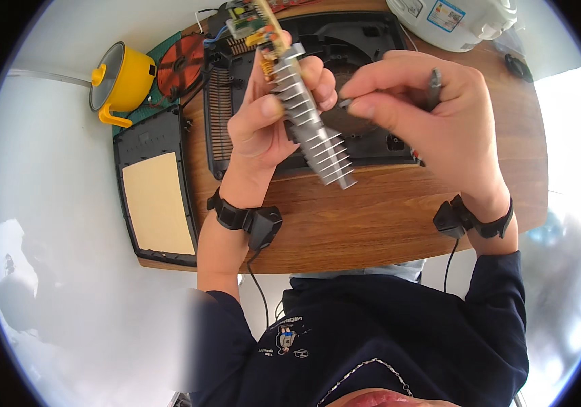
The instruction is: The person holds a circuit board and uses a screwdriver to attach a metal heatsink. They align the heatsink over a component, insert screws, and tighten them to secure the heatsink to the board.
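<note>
My left hand (pixel 256 129) is closed around a circuit board (pixel 255 27) with a long finned metal heatsink (pixel 314 129), raised and tilted over the table. Blue wires (pixel 217 34) show beside the board's upper end. Just right of the heatsink, my right hand (pixel 443 102) pinches a small grey piece (pixel 344 104) between thumb and forefinger; its exact kind is too small to tell. A dark rod-like tool (pixel 434 85), mostly hidden, is tucked in the other fingers of that hand. Beneath both hands lies an open black plastic housing (pixel 372 41) with slotted vents.
At the left, a black-framed panel (pixel 158 203) with a cream sheet lies flat on the wooden table (pixel 345 230). Behind it are a yellow pot (pixel 134 78) and a reddish disc (pixel 181 64) on a green mat. A white appliance (pixel 467 30) stands at the back right.
</note>
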Tool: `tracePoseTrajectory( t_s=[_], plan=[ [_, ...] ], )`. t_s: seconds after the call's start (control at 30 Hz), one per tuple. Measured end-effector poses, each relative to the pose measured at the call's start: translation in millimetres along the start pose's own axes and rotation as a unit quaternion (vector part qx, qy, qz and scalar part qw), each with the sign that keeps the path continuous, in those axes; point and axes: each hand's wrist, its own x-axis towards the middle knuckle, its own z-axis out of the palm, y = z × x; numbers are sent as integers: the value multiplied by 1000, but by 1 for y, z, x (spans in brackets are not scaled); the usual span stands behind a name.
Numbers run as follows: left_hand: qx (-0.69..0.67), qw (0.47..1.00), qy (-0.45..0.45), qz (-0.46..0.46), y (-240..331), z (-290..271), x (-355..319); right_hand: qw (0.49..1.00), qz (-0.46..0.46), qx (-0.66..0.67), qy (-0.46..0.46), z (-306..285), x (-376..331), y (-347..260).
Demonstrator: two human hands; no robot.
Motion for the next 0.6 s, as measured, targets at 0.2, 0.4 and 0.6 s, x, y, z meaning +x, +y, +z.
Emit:
tracePoseTrajectory(
  t_s=[0.2,0.4,0.6],
  plan=[
    [132,980,150,13,-1,7,-1,984,133,-110,35,-32,-2,6],
    [76,980,179,32,11,9,-1,938,109,-328,15,-50,-7,62],
    [105,970,217,34,16,5,-1,862,119,-490,49,-95,-22,91]
  ],
)
